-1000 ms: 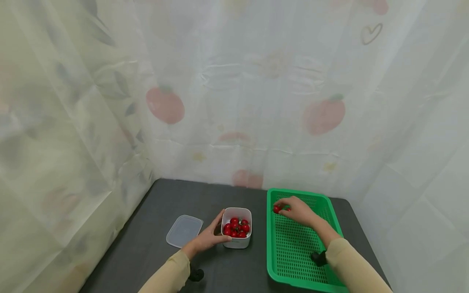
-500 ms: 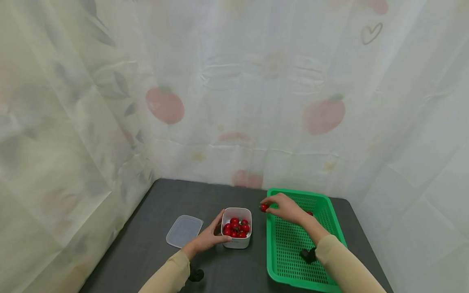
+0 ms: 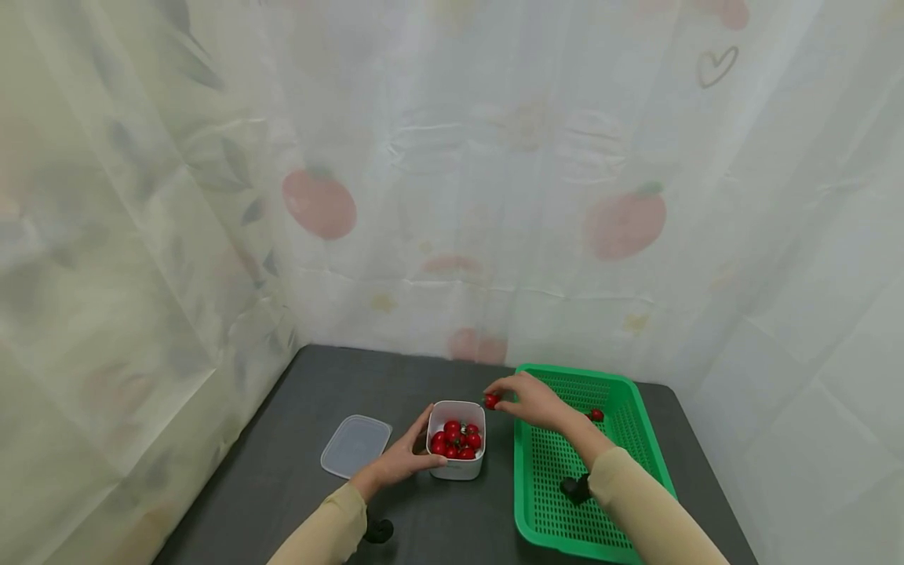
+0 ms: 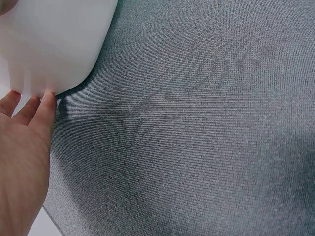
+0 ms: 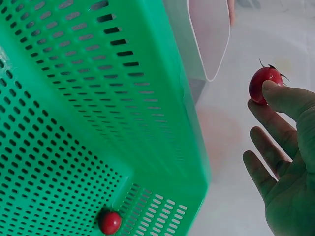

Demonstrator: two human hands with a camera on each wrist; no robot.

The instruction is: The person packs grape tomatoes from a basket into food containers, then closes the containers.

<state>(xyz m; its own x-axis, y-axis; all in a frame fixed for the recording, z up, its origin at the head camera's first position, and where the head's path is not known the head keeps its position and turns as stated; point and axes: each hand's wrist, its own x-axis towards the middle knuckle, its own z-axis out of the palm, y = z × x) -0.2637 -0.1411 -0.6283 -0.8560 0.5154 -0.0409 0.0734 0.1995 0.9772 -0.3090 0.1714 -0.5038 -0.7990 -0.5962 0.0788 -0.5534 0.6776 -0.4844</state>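
Note:
Between thumb and forefinger, my right hand (image 3: 531, 402) pinches a cherry tomato (image 5: 263, 84) with a green stem top. It is in the air between the green basket and a white square container (image 3: 455, 470), near the container's back right corner. Several cherry tomatoes (image 3: 452, 436) lie inside that container. My left hand (image 3: 399, 461) holds the container from its left side, thumb along the front and fingers at the far left. In the left wrist view, fingertips (image 4: 48, 98) touch the white wall. One more tomato (image 5: 110, 222) lies in the basket near its end wall.
A green perforated basket (image 3: 521, 471) stands on the right of the dark grey table (image 3: 438, 522), beneath my right forearm. Left of the container lies a translucent lid (image 3: 355, 445). White printed curtains (image 3: 452, 196) enclose the table at the back and sides.
My right hand has carried the tomato left, out from over the basket toward the container. The tomato left in the basket has come into sight. My left hand and the container have stayed put.

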